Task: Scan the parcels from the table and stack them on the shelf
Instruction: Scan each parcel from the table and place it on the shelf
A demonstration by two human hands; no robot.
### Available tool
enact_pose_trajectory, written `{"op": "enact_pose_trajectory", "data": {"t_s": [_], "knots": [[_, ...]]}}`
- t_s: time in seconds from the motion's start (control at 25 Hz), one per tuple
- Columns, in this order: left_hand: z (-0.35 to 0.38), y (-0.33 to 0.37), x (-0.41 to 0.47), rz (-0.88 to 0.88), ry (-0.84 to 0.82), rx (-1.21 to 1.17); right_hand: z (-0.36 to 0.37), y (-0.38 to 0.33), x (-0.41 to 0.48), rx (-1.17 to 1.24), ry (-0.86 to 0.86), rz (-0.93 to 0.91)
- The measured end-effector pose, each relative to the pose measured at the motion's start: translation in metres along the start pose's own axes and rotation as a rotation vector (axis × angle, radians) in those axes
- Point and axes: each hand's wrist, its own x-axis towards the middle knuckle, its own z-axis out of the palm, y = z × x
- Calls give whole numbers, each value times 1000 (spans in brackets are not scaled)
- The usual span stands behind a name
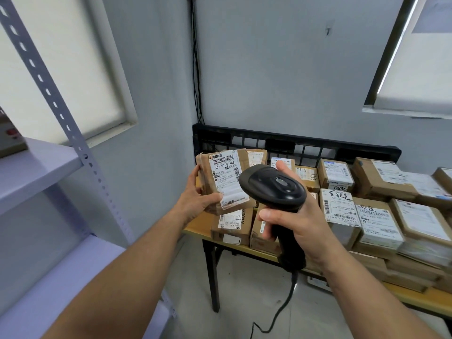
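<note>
As you stand with both arms stretched forward, your right hand [300,223] is nearest to you, its fingers curled firmly round the handle of the black scanner [274,187]. Its cable [283,311] hangs down toward the floor and leaves the picture at the bottom. The head of the scanner points away from you, so its window and any light from it are hidden, and I cannot tell if a trigger is pressed. Just beyond, your left hand [195,199] grasps the parcel [208,187] in the air above the left end of the table [195,230], thumb on the front and fingers behind the left edge. You tilt it so that its white label [226,177] faces the scanner; I judge this is the scanning step, and the stacking is not yet done. The scanner head covers the right part of this label. Below and to the right, the other parcels [340,209] lie close together on the table, running out of view at the right. Behind them stands a black crate [318,145] against the wall. The shelf [31,172] waits at your left, with only a corner of one box [9,140] showing on it.
</note>
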Motion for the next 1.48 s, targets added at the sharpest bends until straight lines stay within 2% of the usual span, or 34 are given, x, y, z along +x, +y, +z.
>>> {"op": "enact_pose_trajectory", "data": {"t_s": [0.36,0.64,0.84,1.04,1.24,1.48], "knots": [[-7,-3,-32,-13,61,10,5,6,-12,52,-73,-5],[-37,7,-51,16,164,-7,29,1,1,-67,-102,-42],[-97,24,-72,123,354,-67,79,-5,29,-108,-124,-153],[-172,36,-110,174,515,-123,153,-12,56,-19,-295,-179],[-229,37,-147,149,696,-59,220,-20,69,43,-441,-164],[-298,22,-192,65,841,-104,283,-25,84,70,-537,-196]]}}
